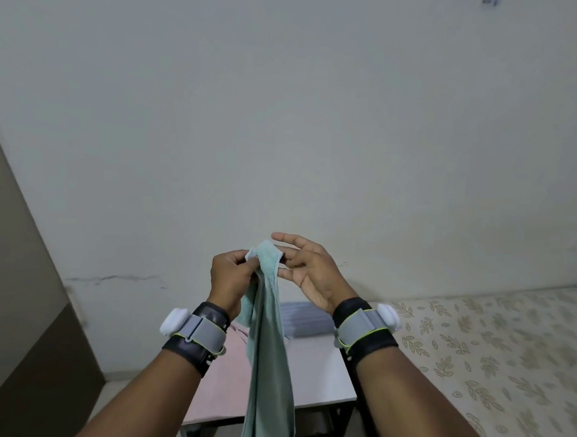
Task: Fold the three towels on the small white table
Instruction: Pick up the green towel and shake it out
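Left hand (233, 275) is raised in front of the wall (284, 120), its fingers curled tight around the top of a teal towel (269, 364), with a pale corner of the cloth poking out above the knuckles. Right hand (311, 271) is level with it and just beside it, palm turned inward and fingers spread and mostly straight. Its fingertips meet the towel's upper edge, though I cannot tell whether any of them pinch the cloth.

From the left hand's grip the teal towel hangs straight down between the two forearms in a long narrow drape, in front of the small white table (321, 376) below the hands. A pink towel (229, 363) lies spread on the table under the left wrist. A folded grey-blue striped towel (305, 320) sits at the table's far end, below the right hand.

Each wrist wears a black band with a grey strap and white sensor (388, 316). A bed with a leaf-print sheet (488, 356) lies beyond the right forearm.
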{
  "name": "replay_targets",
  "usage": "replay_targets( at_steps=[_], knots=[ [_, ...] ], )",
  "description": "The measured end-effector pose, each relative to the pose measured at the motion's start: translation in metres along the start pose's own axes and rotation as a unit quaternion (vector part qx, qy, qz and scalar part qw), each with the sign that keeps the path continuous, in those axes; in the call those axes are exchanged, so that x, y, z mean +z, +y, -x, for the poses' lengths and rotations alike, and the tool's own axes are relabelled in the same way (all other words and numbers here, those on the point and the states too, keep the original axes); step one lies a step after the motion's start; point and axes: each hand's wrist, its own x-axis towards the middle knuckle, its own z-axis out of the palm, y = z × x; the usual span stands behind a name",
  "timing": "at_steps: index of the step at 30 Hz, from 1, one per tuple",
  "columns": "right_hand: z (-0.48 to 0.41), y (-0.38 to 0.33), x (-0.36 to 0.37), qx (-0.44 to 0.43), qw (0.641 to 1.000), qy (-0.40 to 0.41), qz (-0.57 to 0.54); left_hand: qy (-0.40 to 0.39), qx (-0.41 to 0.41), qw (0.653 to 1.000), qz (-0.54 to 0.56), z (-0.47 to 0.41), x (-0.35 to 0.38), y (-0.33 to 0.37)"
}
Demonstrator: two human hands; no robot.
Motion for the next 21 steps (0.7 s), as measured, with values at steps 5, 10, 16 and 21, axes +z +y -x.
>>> replay_targets(
  at_steps=[5, 10, 16, 21],
  knots=[
    [0.0, 0.001, 0.0, -0.124, 0.973, 0.018, 0.194, -0.067, 0.024, 0.997, -0.011, 0.0, 0.003, 0.011],
    [-0.005, -0.01, -0.005, -0.214, 0.894, 0.028, 0.392, -0.141, 0.011, 0.99, -0.028, 0.004, -0.002, 0.011],
    [0.011, -0.044, -0.015, -0.097, 0.945, -0.067, 0.305, -0.084, -0.019, 0.996, 0.013, 0.002, -0.019, 0.029],
    [0.006, -0.036, -0.005, -0.082, 0.924, -0.059, 0.368, -0.171, -0.003, 0.985, -0.028, -0.003, -0.025, 0.036]
  ],
)
